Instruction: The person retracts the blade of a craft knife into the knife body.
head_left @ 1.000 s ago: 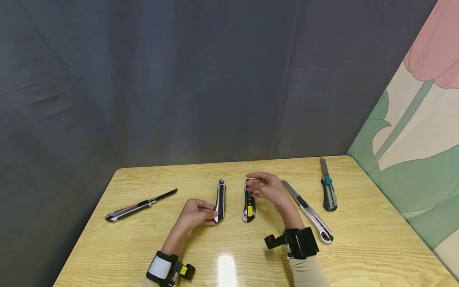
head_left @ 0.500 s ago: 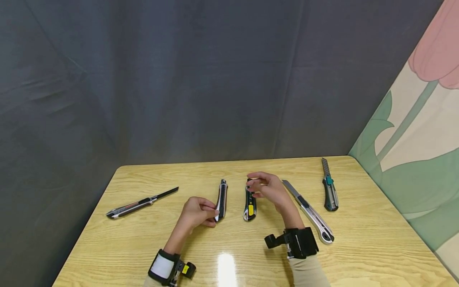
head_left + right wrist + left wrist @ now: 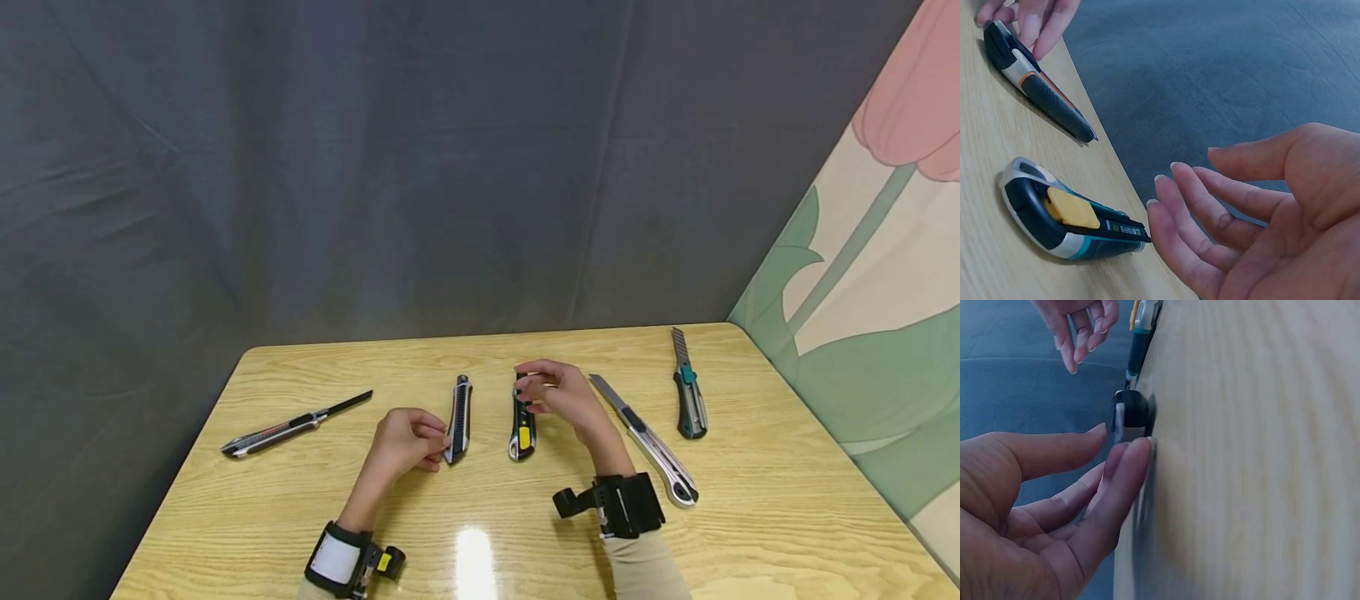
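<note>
A black and silver utility knife (image 3: 460, 417) with orange trim lies on the wooden table, its blade retracted. Beside its near end is my left hand (image 3: 405, 437); in the left wrist view the thumb stands apart from the fingers, with fingertips right at the knife's butt. To the right lies a second utility knife (image 3: 1072, 215), black and teal with a yellow slider. Over its far end, my right hand (image 3: 558, 396) hovers with loosely bent fingers; the right wrist view shows nothing between thumb and fingers.
A slim utility knife (image 3: 277, 435) with a long dark blade lies at the left. Right of my right forearm is a large silver snap-off knife (image 3: 652, 450), blade out. Farther right lies a teal and black cutter (image 3: 688, 400), blade also extended. A dark curtain (image 3: 480, 167) hangs behind the table.
My left hand has let go of the black and silver utility knife and shifted slightly left. My right hand stays where it was.
</note>
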`<move>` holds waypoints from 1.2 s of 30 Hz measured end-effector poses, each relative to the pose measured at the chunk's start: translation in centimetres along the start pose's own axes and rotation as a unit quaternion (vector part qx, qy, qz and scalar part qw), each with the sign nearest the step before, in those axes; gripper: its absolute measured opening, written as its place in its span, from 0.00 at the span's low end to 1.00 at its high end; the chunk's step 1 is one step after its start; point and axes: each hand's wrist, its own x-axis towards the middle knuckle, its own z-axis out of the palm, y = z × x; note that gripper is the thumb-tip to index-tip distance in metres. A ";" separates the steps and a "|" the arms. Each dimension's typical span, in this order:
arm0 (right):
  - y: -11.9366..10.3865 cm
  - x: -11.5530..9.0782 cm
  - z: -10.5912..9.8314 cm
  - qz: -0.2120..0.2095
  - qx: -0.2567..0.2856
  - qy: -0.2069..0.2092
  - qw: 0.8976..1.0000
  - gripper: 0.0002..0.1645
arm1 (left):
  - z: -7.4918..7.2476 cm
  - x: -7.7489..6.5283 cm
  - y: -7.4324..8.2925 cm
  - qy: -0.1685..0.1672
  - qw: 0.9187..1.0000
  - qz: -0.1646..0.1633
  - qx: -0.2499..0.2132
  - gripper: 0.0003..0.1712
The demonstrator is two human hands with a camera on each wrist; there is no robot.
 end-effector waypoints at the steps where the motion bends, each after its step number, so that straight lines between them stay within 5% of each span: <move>1: 0.0 0.0 0.0 0.000 0.001 -0.001 1.000 0.18 | -0.2 0.0 0.1 0.007 1.000 0.004 0.012 0.13; 8: 0.4 0.3 0.3 0.001 0.005 -0.006 1.000 0.17 | -2.4 0.0 0.1 0.066 0.993 0.030 0.088 0.13; 14: 0.5 0.1 0.9 -0.025 0.004 0.002 1.000 0.19 | -4.8 0.2 -0.2 0.090 0.983 0.104 0.125 0.09; 20: 0.3 0.2 2.0 -0.061 0.005 0.030 0.998 0.21 | -8.4 0.7 -0.6 0.118 0.968 0.145 0.164 0.08; 25: 0.3 0.6 3.3 -0.055 0.004 0.011 0.998 0.20 | -11.9 0.1 -1.8 0.136 0.952 0.159 0.221 0.10; 36: -0.2 1.0 4.3 -0.058 0.001 0.014 0.998 0.17 | -17.7 -1.3 -4.3 0.145 0.933 0.208 0.255 0.14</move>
